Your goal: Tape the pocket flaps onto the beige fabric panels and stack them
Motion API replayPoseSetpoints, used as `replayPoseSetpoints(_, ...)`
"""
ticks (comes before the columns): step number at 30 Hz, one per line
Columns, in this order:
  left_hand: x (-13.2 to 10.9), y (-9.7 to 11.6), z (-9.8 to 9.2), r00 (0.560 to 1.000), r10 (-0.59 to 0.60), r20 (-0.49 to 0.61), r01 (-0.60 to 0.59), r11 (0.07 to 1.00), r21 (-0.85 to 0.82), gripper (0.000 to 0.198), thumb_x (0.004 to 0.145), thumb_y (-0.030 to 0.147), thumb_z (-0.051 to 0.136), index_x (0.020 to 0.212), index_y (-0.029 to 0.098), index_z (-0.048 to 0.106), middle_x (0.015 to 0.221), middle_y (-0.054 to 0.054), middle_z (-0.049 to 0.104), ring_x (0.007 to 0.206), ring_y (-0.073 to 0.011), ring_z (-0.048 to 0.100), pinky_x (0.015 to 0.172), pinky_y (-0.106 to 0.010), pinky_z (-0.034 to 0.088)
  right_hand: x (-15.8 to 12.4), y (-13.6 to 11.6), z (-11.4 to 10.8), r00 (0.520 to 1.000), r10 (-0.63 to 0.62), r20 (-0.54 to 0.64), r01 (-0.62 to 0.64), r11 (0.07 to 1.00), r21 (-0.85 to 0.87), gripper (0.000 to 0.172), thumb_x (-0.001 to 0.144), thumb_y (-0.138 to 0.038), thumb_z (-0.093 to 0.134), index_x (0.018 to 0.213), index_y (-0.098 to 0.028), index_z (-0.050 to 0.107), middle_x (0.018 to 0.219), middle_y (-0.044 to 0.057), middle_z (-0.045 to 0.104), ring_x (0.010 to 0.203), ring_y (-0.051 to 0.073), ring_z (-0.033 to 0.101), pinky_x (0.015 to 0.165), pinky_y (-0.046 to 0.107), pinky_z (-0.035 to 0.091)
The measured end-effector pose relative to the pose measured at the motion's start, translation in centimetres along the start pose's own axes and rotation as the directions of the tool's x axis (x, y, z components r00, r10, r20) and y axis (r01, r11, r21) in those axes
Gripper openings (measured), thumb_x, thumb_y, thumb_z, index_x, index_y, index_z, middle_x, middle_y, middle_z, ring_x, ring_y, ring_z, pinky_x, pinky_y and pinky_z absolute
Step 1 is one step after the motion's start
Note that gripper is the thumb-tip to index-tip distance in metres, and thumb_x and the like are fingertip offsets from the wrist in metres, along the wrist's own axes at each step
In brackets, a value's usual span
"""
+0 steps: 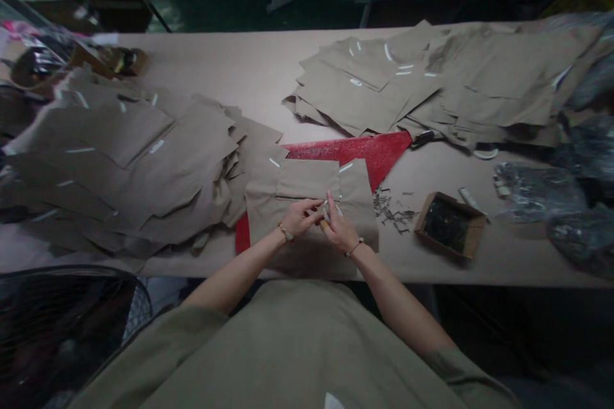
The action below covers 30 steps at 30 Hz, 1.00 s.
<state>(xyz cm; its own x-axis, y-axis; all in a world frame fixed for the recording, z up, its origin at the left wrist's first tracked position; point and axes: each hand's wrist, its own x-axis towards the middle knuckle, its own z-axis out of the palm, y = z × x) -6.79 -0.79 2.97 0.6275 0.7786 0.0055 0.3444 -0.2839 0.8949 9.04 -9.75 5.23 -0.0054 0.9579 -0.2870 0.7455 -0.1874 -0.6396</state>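
The left hand (298,218) and right hand (339,231) are meeting over a tan cloth piece (309,177) on a red sheet (384,153), right fingers pinching a small white item (325,209); the left's hold is impossible to tell. White strips (346,167) are already marking the piece, seemingly midway; whether nearby cloth piles (192,160) are awaiting work is unclear.

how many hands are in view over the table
2: the left hand and the right hand, close together over the tan cloth; some fingers are hidden.
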Motion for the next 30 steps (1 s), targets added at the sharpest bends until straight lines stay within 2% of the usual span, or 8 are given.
replayPoseSetpoints(5, -2.2, 2.5, 0.6, 0.993, 0.115, -0.039, -0.112, 0.992, 0.066, 0.014, 0.090, 0.020, 0.067, 0.077, 0.018, 0.071, 0.078, -0.004, 0.070, 0.076, -0.0146, 0.063, 0.069, -0.025, 0.052, -2.0, -0.4, 1.0, 0.995, 0.074, -0.063, -0.073, 0.997, 0.028, 0.073, 0.098, -0.031, 0.037, 0.166, -0.013, 0.016, 0.112, 0.016, 0.072, 0.093, 0.029, 0.069, 0.085, 0.041, 0.052)
replayPoseSetpoints(10, -4.5, 3.3, -0.5, 0.988, 0.094, -0.120, -0.062, 0.967, 0.248, 0.013, 0.094, 0.020, 0.059, 0.086, 0.018, 0.068, 0.087, -0.006, 0.069, 0.086, -0.0184, 0.064, 0.080, -0.030, 0.054, -3.1, 0.0, 1.1, 0.995, 0.046, -0.091, -0.025, 0.976, 0.217, 0.037, 0.098, -0.029, 0.044, 0.132, -0.022, 0.059, 0.095, 0.005, 0.074, 0.089, 0.022, 0.069, 0.082, 0.033, 0.050)
replayPoseSetpoints(14, -5.3, 3.1, -0.6, 0.985, 0.159, -0.069, -0.121, 0.916, 0.383, 0.019, 0.097, 0.025, 0.060, 0.113, 0.021, 0.068, 0.112, -0.009, 0.071, 0.106, -0.0222, 0.063, 0.092, -0.034, 0.053, -3.5, -0.3, 0.8, 0.994, 0.015, -0.104, 0.013, 0.964, 0.266, 0.022, 0.097, -0.031, 0.048, 0.109, -0.025, 0.065, 0.089, 0.002, 0.074, 0.081, 0.019, 0.068, 0.075, 0.029, 0.046)
replayPoseSetpoints(17, -5.4, 3.4, -0.1, 0.983, 0.182, 0.032, -0.177, 0.872, 0.456, 0.016, 0.100, 0.027, 0.056, 0.105, 0.021, 0.070, 0.102, -0.007, 0.072, 0.098, -0.0210, 0.064, 0.086, -0.032, 0.053, -3.4, -0.7, 0.8, 0.991, 0.040, -0.126, 0.001, 0.952, 0.305, 0.019, 0.095, -0.036, 0.053, 0.100, -0.025, 0.067, 0.086, 0.002, 0.073, 0.078, 0.018, 0.066, 0.071, 0.028, 0.044)
replayPoseSetpoints(19, -5.5, 3.7, 0.4, 0.982, 0.187, 0.041, -0.183, 0.853, 0.489, 0.021, 0.102, 0.026, 0.052, 0.092, 0.021, 0.070, 0.089, -0.007, 0.071, 0.089, -0.0200, 0.063, 0.080, -0.030, 0.052, -3.1, -0.7, 1.3, 0.991, 0.090, -0.097, -0.038, 0.894, 0.445, 0.022, 0.092, -0.043, 0.056, 0.093, -0.024, 0.068, 0.079, 0.002, 0.071, 0.071, 0.017, 0.063, 0.065, 0.026, 0.043)
replayPoseSetpoints(22, -5.3, 3.7, 0.8, 0.974, 0.225, 0.004, -0.201, 0.861, 0.467, 0.026, 0.102, 0.025, 0.049, 0.087, 0.020, 0.069, 0.087, -0.007, 0.071, 0.088, -0.0199, 0.063, 0.083, -0.031, 0.051, -2.4, 0.6, 2.1, 0.969, 0.248, 0.011, -0.172, 0.640, 0.749, 0.038, 0.084, -0.058, 0.060, 0.087, -0.021, 0.064, 0.070, 0.002, 0.067, 0.053, 0.013, 0.052, 0.051, 0.024, 0.038)
replayPoseSetpoints(25, -3.9, 2.4, 0.6, 0.992, 0.098, -0.083, -0.060, 0.926, 0.371, 0.021, 0.100, 0.025, 0.053, 0.091, 0.020, 0.071, 0.092, -0.007, 0.073, 0.091, -0.0197, 0.065, 0.085, -0.031, 0.052, -2.1, 3.5, 1.8, 0.888, 0.455, -0.063, -0.205, 0.516, 0.832, 0.052, 0.077, -0.064, 0.060, 0.101, -0.019, 0.065, 0.076, 0.003, 0.068, 0.053, 0.013, 0.050, 0.050, 0.025, 0.038)
replayPoseSetpoints(30, 0.9, -1.0, -0.5, 0.945, -0.326, -0.002, 0.316, 0.917, 0.243, 0.013, 0.095, 0.019, 0.061, 0.100, 0.021, 0.072, 0.098, -0.004, 0.076, 0.082, -0.0154, 0.069, 0.076, -0.025, 0.056, -2.3, 10.1, -1.7, 0.711, 0.550, -0.438, -0.356, 0.819, 0.450, 0.074, 0.080, -0.048, 0.062, 0.147, -0.017, 0.050, 0.111, 0.013, 0.068, 0.087, 0.023, 0.062, 0.085, 0.040, 0.051)
